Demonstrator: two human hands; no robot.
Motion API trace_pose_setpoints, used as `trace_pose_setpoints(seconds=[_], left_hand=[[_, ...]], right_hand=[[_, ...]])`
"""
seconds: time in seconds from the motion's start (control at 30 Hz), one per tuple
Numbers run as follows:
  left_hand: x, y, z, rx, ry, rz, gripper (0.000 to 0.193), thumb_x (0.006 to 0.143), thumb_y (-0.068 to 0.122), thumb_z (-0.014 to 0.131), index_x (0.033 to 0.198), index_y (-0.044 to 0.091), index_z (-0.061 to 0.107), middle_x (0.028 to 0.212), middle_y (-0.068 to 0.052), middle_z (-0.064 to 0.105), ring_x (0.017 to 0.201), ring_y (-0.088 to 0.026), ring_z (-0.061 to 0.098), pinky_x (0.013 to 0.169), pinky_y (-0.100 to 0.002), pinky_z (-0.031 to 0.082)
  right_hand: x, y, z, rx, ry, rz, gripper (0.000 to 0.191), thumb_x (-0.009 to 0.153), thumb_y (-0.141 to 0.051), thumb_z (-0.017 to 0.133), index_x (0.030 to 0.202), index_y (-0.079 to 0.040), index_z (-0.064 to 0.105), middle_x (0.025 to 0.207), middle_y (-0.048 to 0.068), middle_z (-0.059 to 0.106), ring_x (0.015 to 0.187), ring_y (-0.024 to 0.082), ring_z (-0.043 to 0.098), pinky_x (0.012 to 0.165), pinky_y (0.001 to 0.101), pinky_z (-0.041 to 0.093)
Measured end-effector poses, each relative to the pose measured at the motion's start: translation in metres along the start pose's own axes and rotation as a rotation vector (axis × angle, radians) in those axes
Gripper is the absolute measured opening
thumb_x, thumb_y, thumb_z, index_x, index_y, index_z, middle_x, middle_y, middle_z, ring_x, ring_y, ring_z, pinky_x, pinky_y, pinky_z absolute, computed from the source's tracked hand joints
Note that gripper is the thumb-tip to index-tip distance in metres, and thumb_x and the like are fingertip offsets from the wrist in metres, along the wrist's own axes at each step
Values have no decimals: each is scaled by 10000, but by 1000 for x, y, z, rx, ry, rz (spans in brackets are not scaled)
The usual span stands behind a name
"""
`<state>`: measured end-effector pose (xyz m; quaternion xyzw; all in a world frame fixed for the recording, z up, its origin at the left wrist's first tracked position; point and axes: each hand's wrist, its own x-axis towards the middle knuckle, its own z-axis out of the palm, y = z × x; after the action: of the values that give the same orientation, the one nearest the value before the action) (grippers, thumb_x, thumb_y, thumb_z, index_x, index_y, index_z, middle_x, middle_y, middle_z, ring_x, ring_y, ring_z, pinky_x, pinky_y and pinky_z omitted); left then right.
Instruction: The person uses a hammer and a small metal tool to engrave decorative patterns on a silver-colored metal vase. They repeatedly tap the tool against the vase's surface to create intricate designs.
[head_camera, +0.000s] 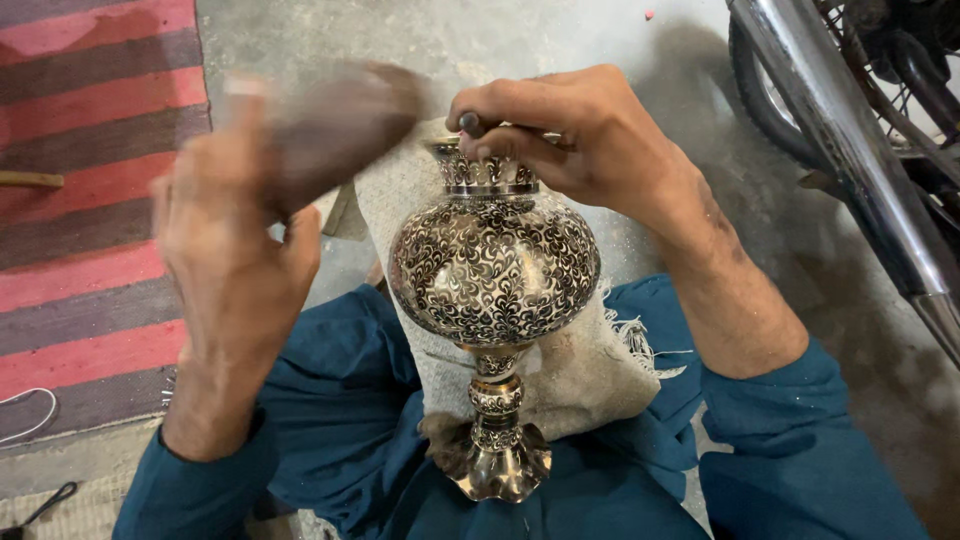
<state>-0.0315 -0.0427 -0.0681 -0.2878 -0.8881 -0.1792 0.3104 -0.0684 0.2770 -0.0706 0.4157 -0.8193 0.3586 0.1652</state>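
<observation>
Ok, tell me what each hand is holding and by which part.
The right hand grips the engraved metal vase at its rim. The left hand holds a blurred dark object; where it grips cannot be told.

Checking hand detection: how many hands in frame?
2. The left hand, motion-blurred, is raised left of the engraved metal vase, holding a blurred dark object. The right hand grips a tool at the vase's rim. None look hidden.

Round-bellied engraved metal vase (494, 270): glossy, black-and-silver scrollwork. Beige woven cloth (570, 375) under it: coarse, frayed. Red-grey striped rug (90, 190): matt. Chrome exhaust pipe (850, 140): shiny, smooth.
</observation>
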Motion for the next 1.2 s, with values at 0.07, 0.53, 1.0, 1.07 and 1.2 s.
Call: trace_pose_setpoints(seconds=[0.07, 0.53, 1.0, 1.07, 1.2], left_hand=[[6, 1, 1, 333, 2, 115, 691, 939, 8, 819, 1525, 177, 494, 1043, -78, 630, 870, -278, 592, 780, -469, 452], [-5, -8, 8, 203, -1, 80, 781, 944, 14, 774, 1602, 208, 401, 1186, -55, 608, 1083, -233, 585, 929, -402, 436], [22, 23, -7, 427, -24, 172, 657, 952, -6, 821, 1520, 182, 548, 1043, -54, 619, 905, -263, 569, 841, -441, 436], [23, 23, -6, 435, -44, 170, 677, 965, -13, 821, 1542, 193, 534, 1054, -45, 614, 908, -256, 563, 851, -440, 432], [20, 22, -8, 344, -64, 123, 732, 961, -23, 774, 1595, 189, 474, 1102, -38, 593, 945, -247, 550, 875, -422, 413]], right_hand=[[-1, 1, -2, -30, -27, 35, 266, 1015, -81, 802, 1259, -55, 698, 994, 87, 770, 797, 177, 761, 658, 303, 587], [-5, 7, -4, 22, 19, -57, 197, 1073, -122, 745, 1251, -62, 685, 1037, 53, 776, 872, 155, 773, 759, 285, 619], [-15, 10, -6, 15, 48, -24, 232, 1045, -116, 772, 1258, -71, 694, 1066, 81, 770, 902, 187, 762, 752, 316, 614], [-17, 11, -6, 57, 63, 19, 234, 1025, -118, 775, 1247, -89, 706, 1026, 63, 781, 863, 171, 774, 717, 310, 614], [-20, 15, -6, 36, 70, -13, 238, 1042, -149, 766, 1258, -80, 692, 1037, 70, 773, 898, 185, 774, 756, 310, 628]])
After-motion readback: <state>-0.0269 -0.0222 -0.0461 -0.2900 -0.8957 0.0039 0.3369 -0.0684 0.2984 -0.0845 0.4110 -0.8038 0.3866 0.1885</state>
